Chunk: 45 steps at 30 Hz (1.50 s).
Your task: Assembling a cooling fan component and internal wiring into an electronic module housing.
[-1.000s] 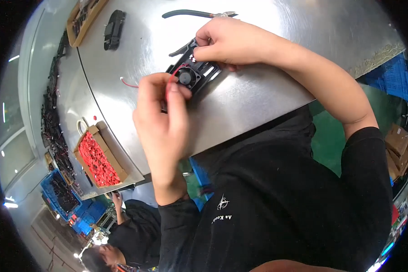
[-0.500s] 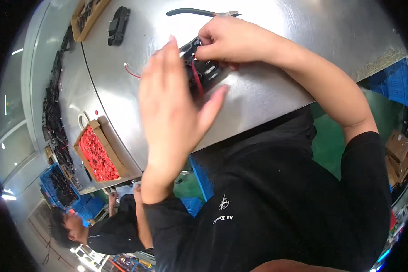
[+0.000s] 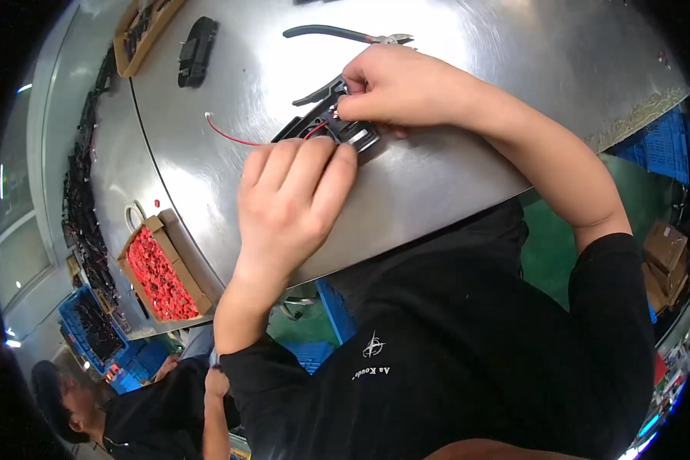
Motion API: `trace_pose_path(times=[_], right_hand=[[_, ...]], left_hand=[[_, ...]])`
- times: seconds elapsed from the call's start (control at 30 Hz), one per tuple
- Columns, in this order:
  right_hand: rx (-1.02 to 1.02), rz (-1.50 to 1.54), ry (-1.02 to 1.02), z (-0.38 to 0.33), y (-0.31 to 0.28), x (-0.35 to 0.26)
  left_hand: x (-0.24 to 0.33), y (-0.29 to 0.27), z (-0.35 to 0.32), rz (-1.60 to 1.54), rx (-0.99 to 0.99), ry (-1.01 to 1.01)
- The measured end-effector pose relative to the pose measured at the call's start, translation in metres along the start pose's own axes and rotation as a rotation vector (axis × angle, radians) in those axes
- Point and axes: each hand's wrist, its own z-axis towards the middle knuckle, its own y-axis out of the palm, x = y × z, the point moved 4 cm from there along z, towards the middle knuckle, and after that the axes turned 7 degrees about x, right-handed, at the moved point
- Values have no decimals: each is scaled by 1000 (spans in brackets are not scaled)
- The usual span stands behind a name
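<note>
A black plastic housing (image 3: pixel 358 138) with small parts inside lies at an angle on the metal table. My left hand (image 3: pixel 287 203) has its fingers curled over the near left side of this housing; its fingertips are partly hidden. The fingers of my right hand (image 3: pixel 387 86) are pinched at the housing's right side, close to small metal parts and the end of a red wire. That red wire (image 3: pixel 234 139) runs out to the left past my left fingers and ends in a small white connector (image 3: pixel 208 115). Diagonal cutters (image 3: pixel 333 32) with dark handles lie beyond my right hand.
Another black housing (image 3: pixel 198 52) rests at the far left, near a cardboard tray (image 3: pixel 130 57) of dark parts. A cardboard box (image 3: pixel 178 264) of red pieces stands left of me beside a white ring. A co-worker (image 3: pixel 146 406) sits at the lower left.
My left hand was spread and blurred above the housing; now its fingers have come down and curled over it. My right hand stays at the housing. The co-worker has shifted lower in view.
</note>
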Motion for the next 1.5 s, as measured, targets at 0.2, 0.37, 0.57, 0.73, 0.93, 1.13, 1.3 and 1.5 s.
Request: trace_pose_path(times=[0.2, 0.37, 0.57, 0.73, 0.93, 1.13, 1.3, 1.5], right_hand=[[-13, 16, 26, -2, 2, -4], [-45, 15, 70, -1, -1, -1], [-119, -23, 92, -4, -2, -5], [-38, 413, 9, -4, -1, -2], [-112, 608, 116, 1, 7, 5], [-269, 688, 313, 5, 5, -7], [-129, 521, 223, 3, 9, -5], [70, 418, 58, -12, 1, -13]], left_hand=[[-19, 19, -7, -4, -26, -360], [-17, 28, -10, 102, 29, -357], [-22, 28, -22, 35, -75, -370], [-36, 24, -21, -314, -89, -410], [-34, 29, -26, -335, -115, -464], [-35, 24, -22, -324, -157, -504], [-42, 25, -28, -280, -161, -491], [-33, 28, -29, -320, 7, -490]])
